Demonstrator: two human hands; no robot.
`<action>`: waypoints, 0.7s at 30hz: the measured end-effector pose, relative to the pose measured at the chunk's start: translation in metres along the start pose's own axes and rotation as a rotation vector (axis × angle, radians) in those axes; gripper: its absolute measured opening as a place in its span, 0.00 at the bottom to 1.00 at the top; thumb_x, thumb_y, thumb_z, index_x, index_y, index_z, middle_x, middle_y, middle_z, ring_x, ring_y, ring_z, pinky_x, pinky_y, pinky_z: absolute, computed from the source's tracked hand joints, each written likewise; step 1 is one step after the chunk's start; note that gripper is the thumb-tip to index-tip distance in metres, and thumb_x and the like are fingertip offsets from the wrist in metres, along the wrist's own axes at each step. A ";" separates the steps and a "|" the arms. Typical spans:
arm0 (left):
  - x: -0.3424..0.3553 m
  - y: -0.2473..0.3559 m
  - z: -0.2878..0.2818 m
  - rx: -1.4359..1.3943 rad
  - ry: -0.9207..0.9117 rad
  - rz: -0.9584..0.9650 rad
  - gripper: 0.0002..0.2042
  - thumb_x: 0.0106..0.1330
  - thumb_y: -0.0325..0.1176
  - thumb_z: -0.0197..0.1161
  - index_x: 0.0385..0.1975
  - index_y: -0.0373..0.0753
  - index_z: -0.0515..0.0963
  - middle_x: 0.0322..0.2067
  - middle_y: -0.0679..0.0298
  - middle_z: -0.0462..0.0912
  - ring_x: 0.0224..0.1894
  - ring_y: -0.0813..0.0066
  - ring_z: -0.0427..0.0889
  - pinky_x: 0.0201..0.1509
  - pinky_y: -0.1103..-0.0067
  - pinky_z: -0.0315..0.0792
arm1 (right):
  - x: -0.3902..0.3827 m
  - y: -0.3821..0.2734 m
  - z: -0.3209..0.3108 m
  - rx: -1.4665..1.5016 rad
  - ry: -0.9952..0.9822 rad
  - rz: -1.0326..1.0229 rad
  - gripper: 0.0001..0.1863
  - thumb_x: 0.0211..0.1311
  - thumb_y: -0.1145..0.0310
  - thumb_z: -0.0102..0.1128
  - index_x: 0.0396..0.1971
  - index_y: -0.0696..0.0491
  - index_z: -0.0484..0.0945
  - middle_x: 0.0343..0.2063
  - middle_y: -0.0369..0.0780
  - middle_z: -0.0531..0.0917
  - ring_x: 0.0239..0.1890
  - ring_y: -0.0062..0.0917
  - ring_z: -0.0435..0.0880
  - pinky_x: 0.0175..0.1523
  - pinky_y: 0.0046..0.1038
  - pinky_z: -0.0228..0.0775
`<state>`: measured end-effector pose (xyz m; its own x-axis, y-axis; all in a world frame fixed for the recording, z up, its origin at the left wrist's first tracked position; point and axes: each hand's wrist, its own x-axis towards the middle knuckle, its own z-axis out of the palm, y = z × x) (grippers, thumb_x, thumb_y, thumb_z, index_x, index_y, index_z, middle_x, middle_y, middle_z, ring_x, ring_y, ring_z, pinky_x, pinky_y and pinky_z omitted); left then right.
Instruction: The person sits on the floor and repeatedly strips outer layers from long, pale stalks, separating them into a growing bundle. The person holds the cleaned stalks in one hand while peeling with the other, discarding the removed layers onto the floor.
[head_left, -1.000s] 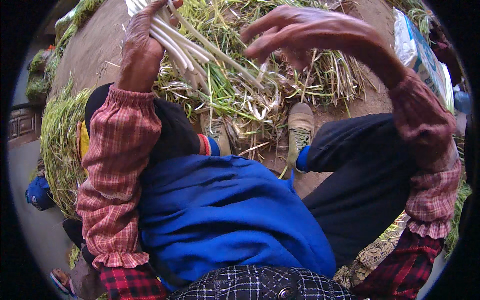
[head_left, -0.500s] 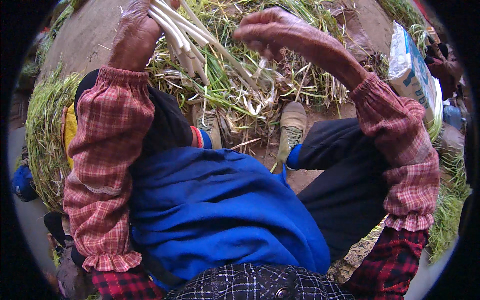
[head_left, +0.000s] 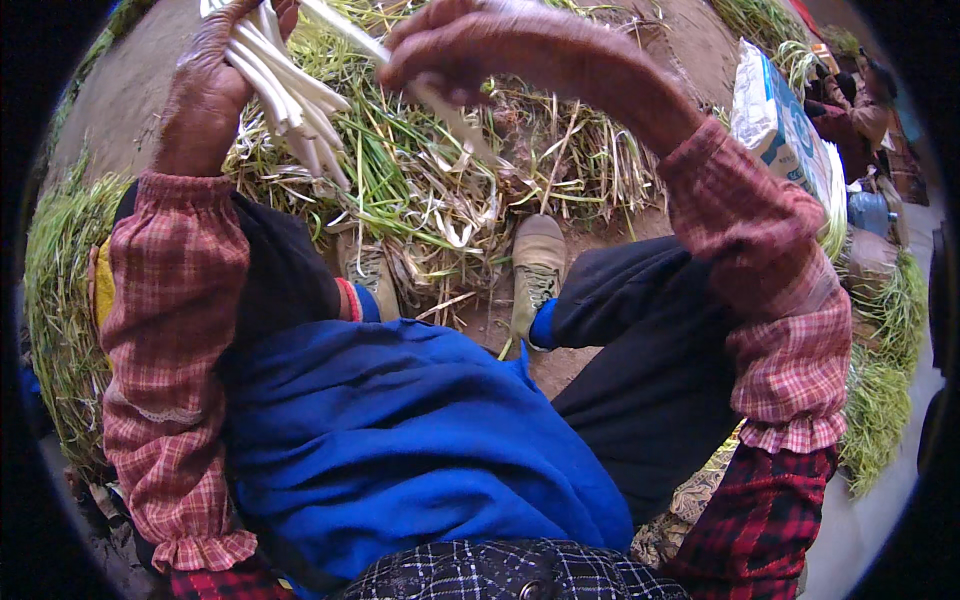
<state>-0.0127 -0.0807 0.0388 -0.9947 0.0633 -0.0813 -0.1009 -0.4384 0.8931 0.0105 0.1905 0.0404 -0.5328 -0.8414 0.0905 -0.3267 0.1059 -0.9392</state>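
Up at the top left, my left hand [head_left: 208, 92] is closed around a bunch of long white stalks [head_left: 287, 98], scallion-like, their pale ends hanging down to the right. One stalk [head_left: 345, 28] slants away from the bunch toward my right hand [head_left: 500, 48]. My right fingers are curled at its end, partly smeared by motion, and appear to pinch it. A blurred pale strip [head_left: 448, 115] dangles below them. Beneath both hands lies a heap of green leaves and pale peelings [head_left: 400, 165] on the ground. The tops of the stalks are cut off by the upper edge.
My shoes [head_left: 540, 262] stand at the near side of the heap, a blue cloth [head_left: 410, 430] over my lap. Grassy green bundles [head_left: 65, 320] lie at the left, more greens [head_left: 885, 400] at the right. A white-and-blue package [head_left: 785, 120] and a blue bottle [head_left: 870, 212] stand at the right.
My right hand has moved left, close to the bunch, and now meets one stalk. My left hand still grips the bunch. The whole view has shifted slightly.
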 end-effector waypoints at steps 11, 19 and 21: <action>-0.001 -0.036 0.042 -0.042 0.057 -0.106 0.20 0.64 0.24 0.57 0.55 0.27 0.65 0.46 0.46 0.78 0.48 0.60 0.80 0.53 0.70 0.77 | 0.065 0.050 0.015 -0.133 0.266 -0.274 0.15 0.56 0.57 0.61 0.32 0.55 0.83 0.19 0.34 0.80 0.20 0.18 0.77 0.23 0.23 0.69; 0.004 -0.020 -0.008 -0.297 -0.337 -0.236 0.17 0.69 0.28 0.52 0.54 0.24 0.65 0.41 0.56 0.72 0.40 0.72 0.75 0.45 0.81 0.75 | -0.083 0.231 0.018 -0.226 1.206 0.654 0.12 0.55 0.62 0.55 0.35 0.51 0.82 0.25 0.43 0.84 0.28 0.34 0.83 0.37 0.35 0.73; -0.027 -0.022 0.039 -0.195 -0.140 -0.087 0.18 0.70 0.29 0.51 0.54 0.24 0.64 0.37 0.61 0.69 0.36 0.77 0.70 0.40 0.84 0.70 | -0.118 0.269 0.013 -0.368 1.153 0.862 0.16 0.53 0.63 0.54 0.42 0.49 0.78 0.39 0.44 0.80 0.45 0.39 0.79 0.48 0.39 0.71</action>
<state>0.0170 -0.0373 0.0385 -0.9708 0.2260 -0.0802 -0.2019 -0.5895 0.7821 -0.0042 0.3118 -0.2276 -0.9128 0.4031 -0.0654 0.3229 0.6144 -0.7199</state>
